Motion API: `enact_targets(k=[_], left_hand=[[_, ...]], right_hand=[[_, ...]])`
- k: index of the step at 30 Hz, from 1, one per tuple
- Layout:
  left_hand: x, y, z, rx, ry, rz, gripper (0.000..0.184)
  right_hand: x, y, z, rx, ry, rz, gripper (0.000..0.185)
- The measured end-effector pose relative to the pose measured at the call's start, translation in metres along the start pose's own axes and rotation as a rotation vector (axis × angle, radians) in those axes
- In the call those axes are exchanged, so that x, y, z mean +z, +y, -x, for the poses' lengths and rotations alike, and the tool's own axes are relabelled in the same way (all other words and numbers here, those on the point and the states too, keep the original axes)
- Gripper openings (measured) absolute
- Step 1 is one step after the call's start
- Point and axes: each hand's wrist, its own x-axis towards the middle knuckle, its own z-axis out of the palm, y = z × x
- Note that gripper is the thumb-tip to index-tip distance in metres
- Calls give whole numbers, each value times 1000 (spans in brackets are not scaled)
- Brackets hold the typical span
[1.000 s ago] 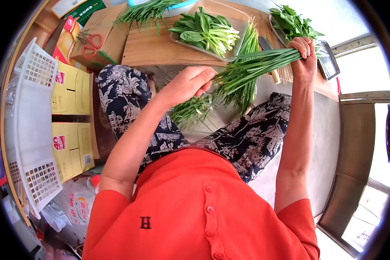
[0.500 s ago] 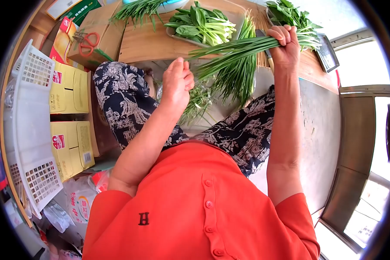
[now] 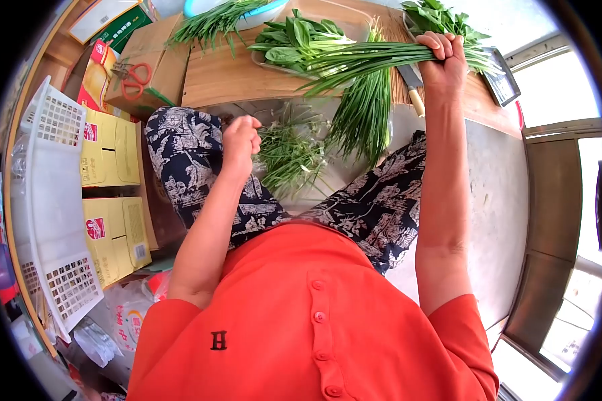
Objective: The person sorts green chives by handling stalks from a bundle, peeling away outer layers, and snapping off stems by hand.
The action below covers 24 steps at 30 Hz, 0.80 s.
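My right hand is closed round a bunch of garlic chives, raised over the table's right part. Its long green leaves point left and its pale ends stick out to the right. My left hand is curled shut above my knee, apart from the bunch; whatever is in its fingers, if anything, is hidden. More chives hang over the table edge between the hands. Below them, between my legs, lies a loose heap of thin green scraps. A knife rests on the table just left of my right wrist.
On the wooden table are a tray of leafy greens, chives at a blue-rimmed basin, more greens and a dark tray. Red scissors sit on a cardboard box. Yellow cartons and a white basket stand left.
My left hand has moved left and down, away from the chives, still curled. My right hand has stayed nearly in place with its bunch. The view has shifted slightly.
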Motion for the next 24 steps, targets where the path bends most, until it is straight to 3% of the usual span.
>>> enact_targets(k=[2,4,6,10,12,14,16,17,21,24], left_hand=[[-2,-8,0,-37,-141,-478,25],[-4,-17,-2,465,-196,-1164,41],[10,-10,1,591,-273,-1006,40],[64,23,14,585,-414,-734,40],[79,28,15,463,-602,-549,41],[92,25,16,487,-634,-481,42],[101,22,19,328,-711,-251,42],[106,17,19,358,-711,-205,43],[112,22,26,179,-733,-244,44],[109,20,27,179,-842,-375,37]], right_hand=[[0,-1,-3,-3,34,-17,35],[-1,-1,-1,-14,73,-37,34],[-3,1,-1,-6,96,-76,34],[-5,8,0,35,126,-137,38],[-3,12,0,37,143,-123,38],[-1,15,2,41,141,-131,36],[-1,16,1,49,146,-141,34],[-2,16,2,57,144,-145,34],[-3,16,2,56,155,-126,34],[-5,13,3,74,127,-141,35]])
